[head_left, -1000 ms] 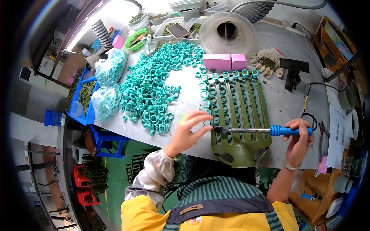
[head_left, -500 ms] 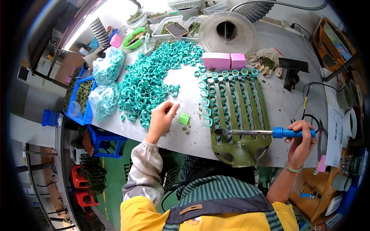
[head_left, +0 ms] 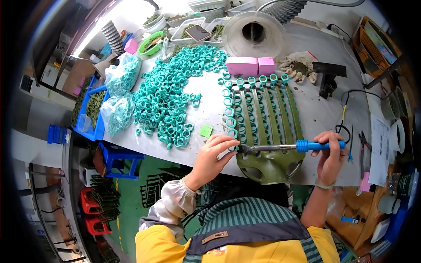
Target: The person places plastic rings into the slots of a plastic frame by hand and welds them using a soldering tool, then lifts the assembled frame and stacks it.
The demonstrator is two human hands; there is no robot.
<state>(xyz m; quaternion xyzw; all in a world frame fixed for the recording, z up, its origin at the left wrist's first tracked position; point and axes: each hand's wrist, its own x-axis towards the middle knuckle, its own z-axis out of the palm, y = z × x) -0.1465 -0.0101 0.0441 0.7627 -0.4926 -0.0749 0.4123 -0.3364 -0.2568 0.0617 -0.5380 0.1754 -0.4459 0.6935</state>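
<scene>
My left hand [head_left: 212,160] pinches a teal ring [head_left: 234,148] at the lower left edge of the olive-green comb-like frame [head_left: 268,165]. In my right hand [head_left: 329,155] is the blue handle of a soldering iron [head_left: 309,146]. Its metal shaft lies across the lower part of the frame, and its dark tip is beside the pinched ring. Teal rings line the frame's left and top edges and the bars between. A large heap of loose teal rings [head_left: 164,96] spreads left of the frame.
Pink blocks [head_left: 242,65] stand behind the frame, near a glove [head_left: 299,65] and a black stand [head_left: 326,79]. A green note [head_left: 206,130] lies left. Bags of rings [head_left: 117,115] and a blue tray [head_left: 93,131] are farther left; pliers [head_left: 363,147] lie right.
My left hand went to the ring heap, then came back right to the frame's edge with a ring. The iron and my right hand moved slightly left, its tip now at the ring.
</scene>
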